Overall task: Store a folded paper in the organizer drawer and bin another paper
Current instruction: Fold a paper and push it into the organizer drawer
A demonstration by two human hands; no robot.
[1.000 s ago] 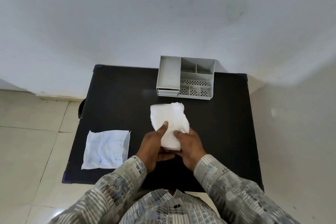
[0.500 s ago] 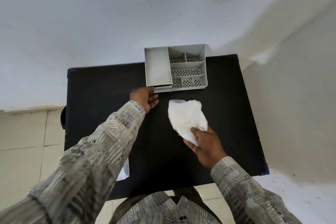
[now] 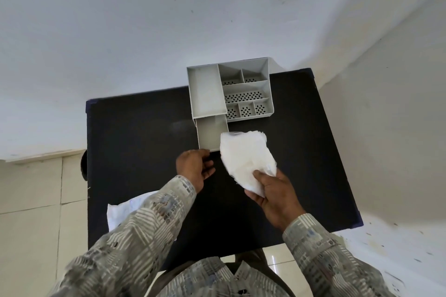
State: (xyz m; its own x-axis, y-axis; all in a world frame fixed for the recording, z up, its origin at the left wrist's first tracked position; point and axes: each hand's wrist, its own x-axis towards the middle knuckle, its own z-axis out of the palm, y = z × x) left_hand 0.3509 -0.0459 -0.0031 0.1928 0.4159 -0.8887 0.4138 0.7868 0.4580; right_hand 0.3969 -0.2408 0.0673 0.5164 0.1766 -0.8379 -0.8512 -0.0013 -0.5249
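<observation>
A grey desk organizer (image 3: pixel 205 89) stands at the back of the black table (image 3: pixel 144 140). Its drawer (image 3: pixel 210 135) is pulled out toward me and looks empty. My right hand (image 3: pixel 275 195) holds a folded white paper (image 3: pixel 243 154) by its near corner, its far end overlapping the drawer's right side. My left hand (image 3: pixel 193 167) rests just in front of the drawer's front edge, fingers loosely curled and apart, holding nothing. A second white paper (image 3: pixel 125 210) lies at the table's near left, mostly hidden by my left sleeve.
White walls close in behind and to the right of the table. A dark rounded object (image 3: pixel 83 164) peeks out past the table's left edge, above the tiled floor. The organizer's right side has several small perforated compartments (image 3: pixel 243 96).
My left hand let go of the folded paper, reached to the organizer and drew its drawer out. My right hand carried the paper up to the drawer's right side.
</observation>
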